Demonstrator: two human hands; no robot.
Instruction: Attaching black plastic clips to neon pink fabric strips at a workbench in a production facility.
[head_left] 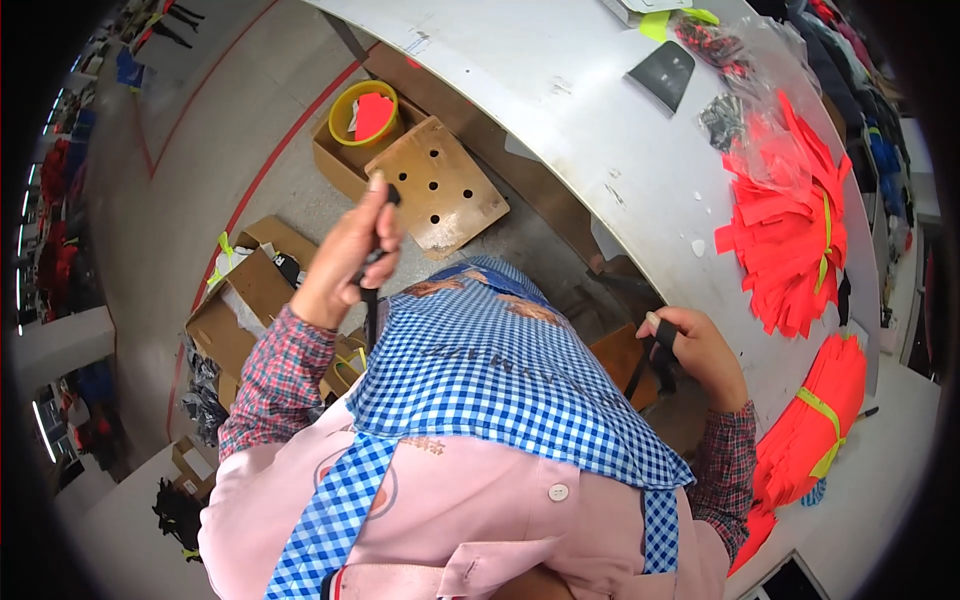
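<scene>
My left hand point(338, 258) is raised to the left of my blue checked apron point(500, 360). Its fingers are closed round a black strap point(371, 312); a piece sticks out by the thumb and a length hangs below the fist. Beside the table edge on the right, my right hand point(703, 352) pinches another black strap piece point(665, 334) between thumb and fingers. Dark strands hang beneath that hand. Whether the two pieces are one strap cannot be seen, as the apron lies between them.
A white table point(560, 100) curves along the right, bearing bundled bright red fabric strips point(795, 225), a second red bundle point(815, 425) and a dark grey panel point(664, 76). On the floor are a wooden stool point(440, 190), a yellow bucket point(345, 100) and cardboard boxes point(230, 318).
</scene>
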